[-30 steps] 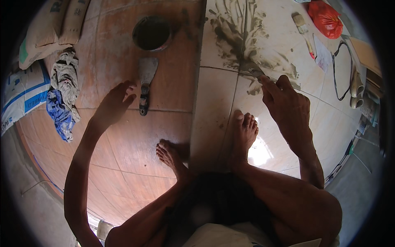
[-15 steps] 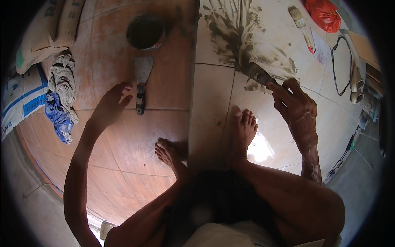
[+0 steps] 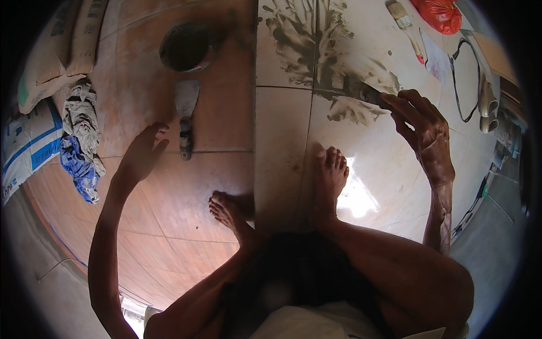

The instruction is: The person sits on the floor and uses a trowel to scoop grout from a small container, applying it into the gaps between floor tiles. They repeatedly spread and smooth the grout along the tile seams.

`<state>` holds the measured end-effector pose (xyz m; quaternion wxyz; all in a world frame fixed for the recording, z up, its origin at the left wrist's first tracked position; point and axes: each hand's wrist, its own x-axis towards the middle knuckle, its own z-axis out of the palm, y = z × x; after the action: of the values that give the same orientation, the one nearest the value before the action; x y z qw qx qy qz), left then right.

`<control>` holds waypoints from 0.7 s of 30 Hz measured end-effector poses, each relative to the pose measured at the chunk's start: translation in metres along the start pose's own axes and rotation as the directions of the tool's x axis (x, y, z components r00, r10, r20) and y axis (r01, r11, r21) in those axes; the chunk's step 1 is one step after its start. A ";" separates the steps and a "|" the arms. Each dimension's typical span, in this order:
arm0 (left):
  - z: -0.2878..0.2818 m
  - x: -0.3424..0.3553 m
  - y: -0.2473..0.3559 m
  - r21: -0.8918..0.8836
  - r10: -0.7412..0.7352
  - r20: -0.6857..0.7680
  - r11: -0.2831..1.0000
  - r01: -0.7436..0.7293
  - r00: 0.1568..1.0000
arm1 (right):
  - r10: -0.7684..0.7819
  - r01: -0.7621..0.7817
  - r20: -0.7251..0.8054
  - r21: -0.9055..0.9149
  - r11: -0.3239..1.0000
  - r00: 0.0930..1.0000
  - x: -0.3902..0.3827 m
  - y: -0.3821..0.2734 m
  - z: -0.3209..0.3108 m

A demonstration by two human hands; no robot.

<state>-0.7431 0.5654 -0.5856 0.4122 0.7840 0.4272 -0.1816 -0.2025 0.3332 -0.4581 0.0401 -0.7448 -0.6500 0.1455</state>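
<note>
My right hand is closed on a dark, smeared flat spreader, its far end down on the pale floor tiles. Grey, wet-looking grout is streaked over these tiles and along their joints. The spreader lies near the crossing of two joints; its exact kind is hard to make out. Over the brown tiles, my left hand hangs with fingers apart and nothing in it. Just right of it lies a putty knife with a wide blade and dark handle. Beyond that stands a dark bucket.
Paper sacks, a white-and-blue bag and a crumpled cloth line the left side. A paintbrush, a red plastic bag and a black strap lie at the far right. The brown tiles end at a straight edge between my feet.
My right hand has moved right, drawing the spreader along the cross joint and turning it flatter. The view has shifted slightly; my left hand stays empty beside the putty knife.
</note>
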 end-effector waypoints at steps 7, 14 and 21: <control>-0.002 0.004 0.016 -0.016 -0.002 -0.003 1.000 0.002 1.000 | -0.142 0.142 -0.019 -0.014 0.990 0.990 0.021 -0.014 0.023; 0.000 0.001 0.010 -0.005 0.017 -0.031 1.000 -0.017 0.999 | -0.079 0.079 0.060 0.015 0.997 0.995 0.008 0.012 0.001; 0.002 0.000 0.004 0.018 0.015 -0.017 1.000 -0.014 1.000 | -0.019 0.019 0.005 0.091 0.996 1.000 0.002 0.031 -0.004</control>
<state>-0.7395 0.5630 -0.5849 0.4029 0.7922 0.4234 -0.1757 -0.1713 0.3305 -0.4623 0.0734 -0.7354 -0.6500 0.1769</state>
